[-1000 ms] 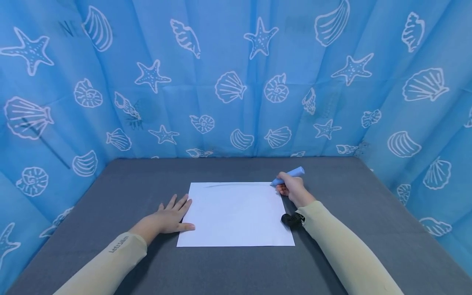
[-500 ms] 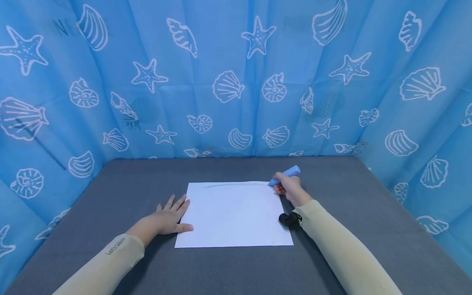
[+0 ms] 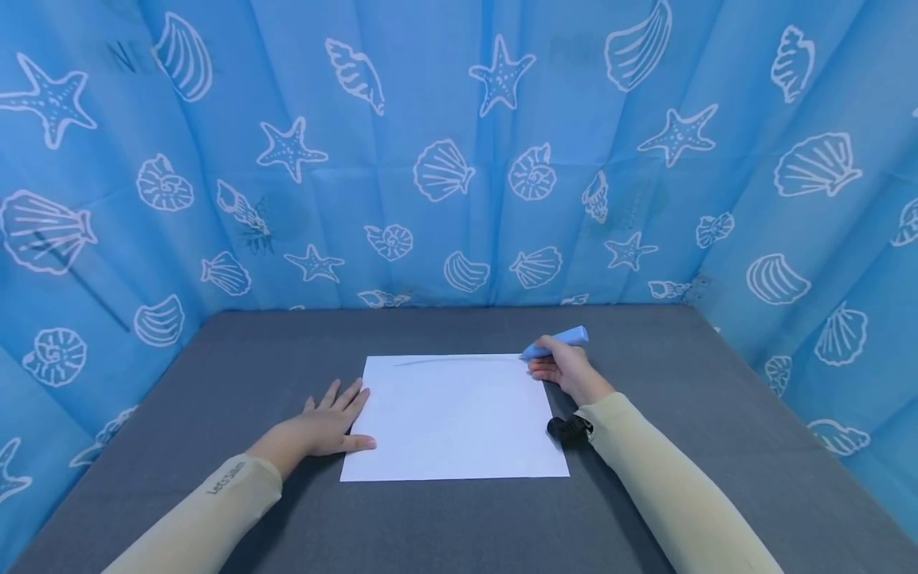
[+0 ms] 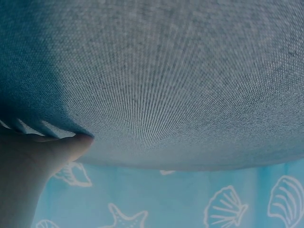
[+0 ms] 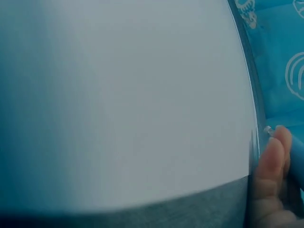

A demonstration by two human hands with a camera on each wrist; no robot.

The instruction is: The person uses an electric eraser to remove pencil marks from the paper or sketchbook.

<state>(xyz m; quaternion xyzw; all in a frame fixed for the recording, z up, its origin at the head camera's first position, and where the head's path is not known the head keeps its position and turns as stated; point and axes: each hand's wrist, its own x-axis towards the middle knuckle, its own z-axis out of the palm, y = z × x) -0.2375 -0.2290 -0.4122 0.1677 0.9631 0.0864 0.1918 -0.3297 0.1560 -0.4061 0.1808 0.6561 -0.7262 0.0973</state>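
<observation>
A white sheet of paper [image 3: 452,422] lies on the dark grey tabletop, with one faint, slightly bowed bluish line running along its far edge. On the sheet's left edge my left hand [image 3: 319,426] lies flat, fingers spread and thumb reaching onto the paper. My right hand [image 3: 570,371] pinches a thick light blue marker [image 3: 562,341] at the far right corner, its tip right at the line's right end. In the right wrist view, the fingertips [image 5: 271,159] grip the marker [image 5: 298,156] beside the paper's edge. Only part of the left hand [image 4: 42,156] shows in the left wrist view.
A blue curtain [image 3: 459,159] printed with white shells and starfish hangs behind and beside the grey table [image 3: 430,526]. A black wrist device [image 3: 569,430] sits under the right sleeve, over the paper's right edge.
The view has shifted slightly. My right hand has turned a little, its lower fingers straightening and the marker's back end tipping right. The left hand has stayed on the paper, and the line looks the same.
</observation>
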